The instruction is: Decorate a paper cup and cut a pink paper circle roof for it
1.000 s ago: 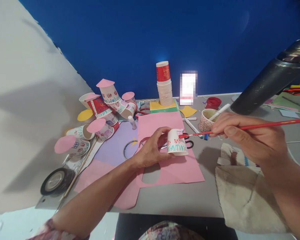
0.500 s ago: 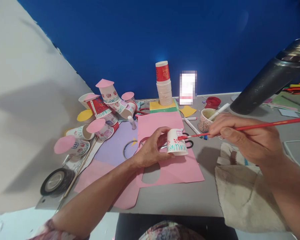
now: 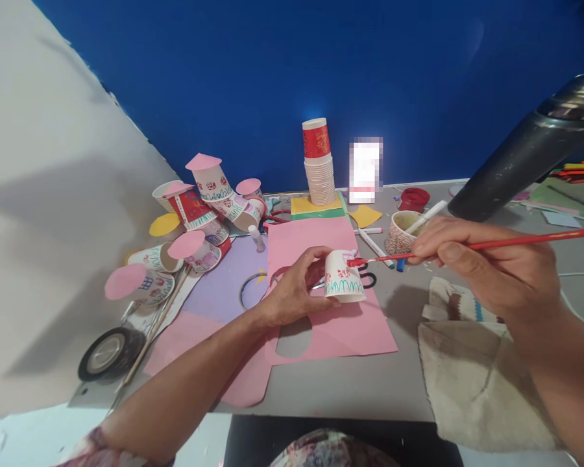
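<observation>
My left hand (image 3: pixel 296 288) is closed around the left side of a white paper cup (image 3: pixel 344 279), held rim down above pink paper (image 3: pixel 355 334). Green zigzag strokes, red dabs and a pink window mark the cup. In my right hand (image 3: pixel 491 266) is a red-handled paintbrush (image 3: pixel 520 240), pinched near its front part. Its red-loaded tip lies at the cup's upper right side, over the pink window. Behind the cup, scissors (image 3: pixel 368 280) are partly hidden; their black handles show on the right.
Decorated paper cups (image 3: pixel 214 185) with pink tops crowd the left side. Farther back rise a cup stack (image 3: pixel 319 175) and a dark thermos (image 3: pixel 511 155). A paint cup (image 3: pixel 400 233), red pot (image 3: pixel 414 199), markers (image 3: pixel 376 248), cloth (image 3: pixel 477 370) and black tape roll (image 3: pixel 108 353) lie around.
My right hand has shifted slightly right and the brush tip slightly up on the cup, now covering part of the pink window. My left hand and the cup stay almost still.
</observation>
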Demonstrator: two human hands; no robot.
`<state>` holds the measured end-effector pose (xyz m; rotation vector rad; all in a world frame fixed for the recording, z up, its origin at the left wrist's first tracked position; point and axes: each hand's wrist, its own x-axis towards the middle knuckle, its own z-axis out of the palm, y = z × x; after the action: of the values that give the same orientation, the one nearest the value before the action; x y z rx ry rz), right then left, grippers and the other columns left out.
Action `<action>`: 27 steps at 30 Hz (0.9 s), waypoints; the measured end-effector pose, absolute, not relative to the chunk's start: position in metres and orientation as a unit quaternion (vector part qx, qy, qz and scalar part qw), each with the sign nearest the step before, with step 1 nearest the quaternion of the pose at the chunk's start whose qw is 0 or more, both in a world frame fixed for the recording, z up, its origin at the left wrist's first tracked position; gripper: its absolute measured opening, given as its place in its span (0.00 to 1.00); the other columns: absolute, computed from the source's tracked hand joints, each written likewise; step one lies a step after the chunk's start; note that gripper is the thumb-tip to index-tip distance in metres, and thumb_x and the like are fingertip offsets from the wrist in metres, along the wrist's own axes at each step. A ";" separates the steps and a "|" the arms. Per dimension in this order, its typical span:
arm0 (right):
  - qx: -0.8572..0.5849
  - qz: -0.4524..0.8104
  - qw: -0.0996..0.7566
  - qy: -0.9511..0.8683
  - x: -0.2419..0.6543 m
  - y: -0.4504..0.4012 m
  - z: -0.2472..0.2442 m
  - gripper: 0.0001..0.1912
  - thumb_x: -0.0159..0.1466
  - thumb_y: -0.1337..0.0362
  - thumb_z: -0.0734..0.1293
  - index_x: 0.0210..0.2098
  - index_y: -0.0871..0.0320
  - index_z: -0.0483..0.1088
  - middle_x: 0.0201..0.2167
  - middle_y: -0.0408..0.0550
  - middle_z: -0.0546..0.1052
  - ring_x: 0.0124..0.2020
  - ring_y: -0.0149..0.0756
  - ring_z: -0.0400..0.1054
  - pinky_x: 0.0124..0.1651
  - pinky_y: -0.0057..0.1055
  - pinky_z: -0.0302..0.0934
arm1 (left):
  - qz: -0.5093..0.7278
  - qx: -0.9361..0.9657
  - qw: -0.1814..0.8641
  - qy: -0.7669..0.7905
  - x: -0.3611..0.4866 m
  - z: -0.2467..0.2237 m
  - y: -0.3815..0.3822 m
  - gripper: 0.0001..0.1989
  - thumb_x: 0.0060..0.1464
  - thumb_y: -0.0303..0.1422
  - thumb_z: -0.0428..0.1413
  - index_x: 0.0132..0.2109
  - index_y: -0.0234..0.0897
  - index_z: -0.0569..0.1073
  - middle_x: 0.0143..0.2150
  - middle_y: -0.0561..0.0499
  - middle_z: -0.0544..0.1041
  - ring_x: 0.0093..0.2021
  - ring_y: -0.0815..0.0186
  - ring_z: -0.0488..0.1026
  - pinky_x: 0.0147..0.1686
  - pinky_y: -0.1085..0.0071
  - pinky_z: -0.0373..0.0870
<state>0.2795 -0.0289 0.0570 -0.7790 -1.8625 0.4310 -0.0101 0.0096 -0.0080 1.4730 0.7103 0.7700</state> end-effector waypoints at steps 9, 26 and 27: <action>-0.330 0.173 0.493 -0.786 0.279 -0.028 0.059 0.12 0.73 0.68 0.65 0.41 0.49 0.80 0.34 0.44 0.81 0.38 0.40 0.77 0.45 0.41 0.68 | 0.333 0.635 0.625 0.308 -0.011 -0.009 0.010 0.39 0.45 0.28 0.73 0.61 0.43 0.65 0.67 0.38 0.72 0.68 0.46 0.72 0.68 0.48 0.67; -0.325 0.183 0.504 -0.779 0.279 -0.030 0.058 0.12 0.73 0.68 0.65 0.41 0.49 0.80 0.33 0.44 0.81 0.36 0.42 0.77 0.44 0.44 0.69 | 0.335 0.629 0.630 0.308 -0.011 -0.008 0.011 0.39 0.44 0.28 0.74 0.60 0.43 0.66 0.64 0.39 0.73 0.68 0.45 0.72 0.68 0.47 0.67; -0.323 0.185 0.501 -0.781 0.278 -0.030 0.057 0.11 0.72 0.68 0.65 0.41 0.49 0.80 0.34 0.45 0.82 0.36 0.42 0.77 0.43 0.43 0.69 | 0.336 0.630 0.629 0.309 -0.010 -0.008 0.010 0.39 0.44 0.28 0.74 0.60 0.43 0.66 0.64 0.39 0.74 0.68 0.45 0.72 0.69 0.46 0.67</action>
<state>0.2776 -0.0305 0.0574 -0.7809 -1.8881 0.4478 -0.0104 0.0105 -0.0075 1.4427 0.7072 0.7706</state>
